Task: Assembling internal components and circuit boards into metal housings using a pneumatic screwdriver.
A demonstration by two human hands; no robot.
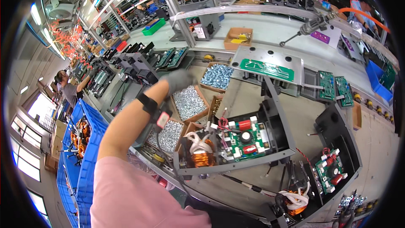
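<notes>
My left hand (179,81), in a grey glove, is stretched out over the far end of a box of silver screws (190,103). Motion smears its fingers, so their grip and anything in them cannot be made out. Just beyond it is a box of bluish screws (217,76). Below the forearm lies another box of silver screws (167,136). Right of these boxes an open black metal housing (236,168) holds a green circuit board (249,139) and a copper-wound coil (202,158). My right hand does not show.
A second open housing (337,143) stands at the right. Behind, a green board (268,69) rests on a metal fixture (291,59). A power screwdriver (310,27) hangs above the bench. Blue crates (90,131) with coils stand at the left. Another person (69,88) works farther off.
</notes>
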